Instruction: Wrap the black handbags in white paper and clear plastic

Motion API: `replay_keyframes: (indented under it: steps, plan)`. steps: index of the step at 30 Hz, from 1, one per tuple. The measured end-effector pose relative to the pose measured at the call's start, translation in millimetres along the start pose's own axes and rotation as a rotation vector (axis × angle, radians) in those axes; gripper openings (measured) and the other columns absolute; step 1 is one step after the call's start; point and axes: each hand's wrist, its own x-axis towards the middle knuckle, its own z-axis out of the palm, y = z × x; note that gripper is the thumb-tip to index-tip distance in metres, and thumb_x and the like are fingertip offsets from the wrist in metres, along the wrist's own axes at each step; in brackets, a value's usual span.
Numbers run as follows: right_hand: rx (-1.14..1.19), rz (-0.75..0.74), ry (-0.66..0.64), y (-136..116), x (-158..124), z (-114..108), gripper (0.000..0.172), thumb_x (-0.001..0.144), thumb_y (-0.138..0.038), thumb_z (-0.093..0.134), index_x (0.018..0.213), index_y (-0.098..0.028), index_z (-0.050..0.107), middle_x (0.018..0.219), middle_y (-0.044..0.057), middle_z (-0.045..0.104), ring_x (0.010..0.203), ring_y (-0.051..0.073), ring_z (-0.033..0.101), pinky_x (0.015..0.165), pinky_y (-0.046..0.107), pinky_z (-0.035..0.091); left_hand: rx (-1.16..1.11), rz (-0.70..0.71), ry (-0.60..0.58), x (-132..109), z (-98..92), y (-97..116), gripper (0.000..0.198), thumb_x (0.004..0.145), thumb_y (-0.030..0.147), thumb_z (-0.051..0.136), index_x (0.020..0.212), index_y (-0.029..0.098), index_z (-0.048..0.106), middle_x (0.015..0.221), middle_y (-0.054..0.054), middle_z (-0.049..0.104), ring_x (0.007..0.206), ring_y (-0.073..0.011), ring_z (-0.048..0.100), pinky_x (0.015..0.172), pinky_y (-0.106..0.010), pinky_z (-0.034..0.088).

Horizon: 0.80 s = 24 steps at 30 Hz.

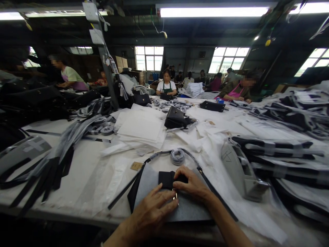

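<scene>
A dark handbag wrapped in grey tissue (151, 185) lies flat at the near table edge. On its front sit a black flap (166, 178) and a small gold clasp (175, 196). My left hand (151, 209) rests on the bag, its fingers curled toward the clasp. My right hand (191, 183) presses down on the black flap with its fingers bent over it. The bag's thin black strap (123, 192) loops round a coiled grey wrapped strap (177, 156) just behind.
White tissue sheets (141, 128) are stacked mid-table beside another black handbag (176, 118). Wrapped bags are piled at right (280, 151), black straps at left (51, 171). A small brown tag (136, 166) lies nearby. Several other people sit at the far end.
</scene>
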Motion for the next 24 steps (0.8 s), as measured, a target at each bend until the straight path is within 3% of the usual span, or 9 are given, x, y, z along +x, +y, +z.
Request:
replay_keyframes:
  steps: [4,10,15,24]
  plan:
    - [-0.024,0.049,-0.012,-4,-1,-1,0.024,0.07,-0.032,0.076,0.089,-0.024,0.064,0.095,-0.001,0.063,0.096,0.021,0.057,0.086,0.031,0.044,0.031,0.015,0.029,0,-6.6,4,0.044,0.09,0.01,0.048,0.134,0.019,0.05,0.131,-0.011,0.063,0.125,-0.019,0.058,0.116,-0.045,0.036]
    - [-0.038,0.063,-0.006,-5,0,0,0.023,0.071,-0.03,0.074,0.09,-0.024,0.062,0.097,-0.001,0.063,0.097,0.021,0.057,0.088,0.031,0.044,0.081,0.04,0.006,-1,-3.5,3,0.045,0.089,0.014,0.054,0.134,0.018,0.05,0.134,-0.012,0.06,0.128,-0.0223,0.055,0.114,-0.049,0.038]
    - [-0.034,0.04,0.013,-6,1,1,0.021,0.072,-0.024,0.07,0.092,-0.024,0.062,0.098,-0.001,0.062,0.099,0.021,0.056,0.091,0.031,0.043,0.151,-0.002,-0.014,1,2.5,0,0.042,0.092,0.023,0.057,0.134,0.02,0.053,0.138,-0.012,0.058,0.128,-0.026,0.055,0.111,-0.053,0.042]
    - [-0.14,-0.007,0.016,-3,-1,5,0.024,0.068,-0.019,0.071,0.089,-0.024,0.062,0.097,-0.001,0.061,0.097,0.019,0.056,0.086,0.029,0.041,0.05,-0.136,-0.037,10,0.3,7,0.034,0.094,0.038,0.061,0.126,0.028,0.058,0.127,-0.003,0.065,0.114,-0.023,0.064,0.109,-0.051,0.044]
